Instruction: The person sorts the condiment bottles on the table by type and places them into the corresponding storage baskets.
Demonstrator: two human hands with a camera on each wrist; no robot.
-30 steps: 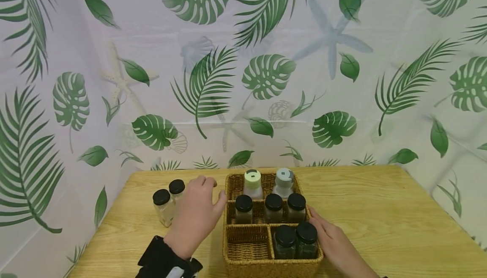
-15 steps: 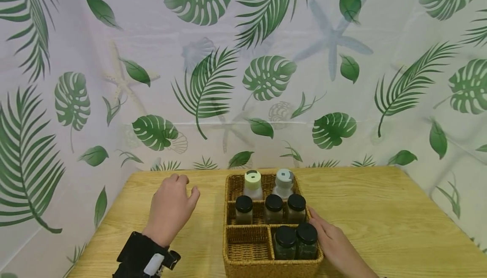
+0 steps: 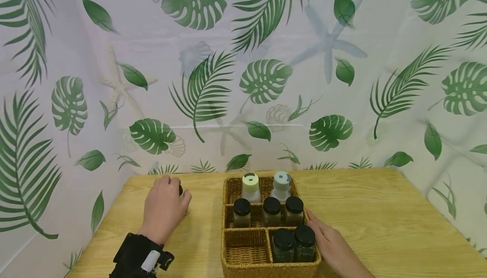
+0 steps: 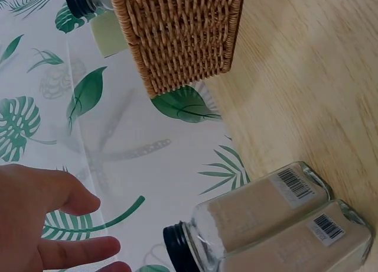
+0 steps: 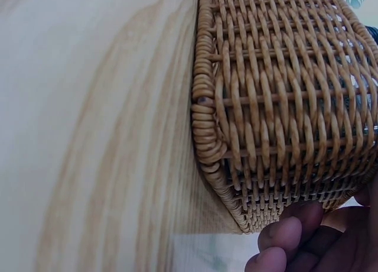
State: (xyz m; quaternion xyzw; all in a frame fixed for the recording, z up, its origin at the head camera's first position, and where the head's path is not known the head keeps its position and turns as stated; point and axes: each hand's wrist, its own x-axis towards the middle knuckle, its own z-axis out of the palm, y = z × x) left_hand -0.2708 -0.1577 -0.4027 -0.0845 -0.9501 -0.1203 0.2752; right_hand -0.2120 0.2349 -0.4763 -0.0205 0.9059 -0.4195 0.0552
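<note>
My left hand (image 3: 163,209) is at the left of the table, over two spice jars. In the left wrist view, a gap separates its loosely bent fingers (image 4: 80,251) from the black lid of one jar (image 4: 266,216); the second jar (image 4: 307,242) stands beside it. Both hold pale powder and bear barcodes. From the head, the hand hides all but a black lid (image 3: 180,190). My right hand (image 3: 335,244) holds the right side of a wicker basket (image 3: 247,265), its fingers (image 5: 283,233) bent against the weave in the right wrist view.
The basket's back section holds a yellow-lidded bottle (image 3: 250,189) and a grey-lidded bottle (image 3: 281,187). Several black-lidded jars (image 3: 272,212) fill its middle and front right sections. A leaf-patterned sheet (image 3: 213,79) hangs behind the wooden table (image 3: 380,218).
My left hand has moved left, from beside the basket to the two jars, which it now mostly covers in the head view. The right hand stays at the basket.
</note>
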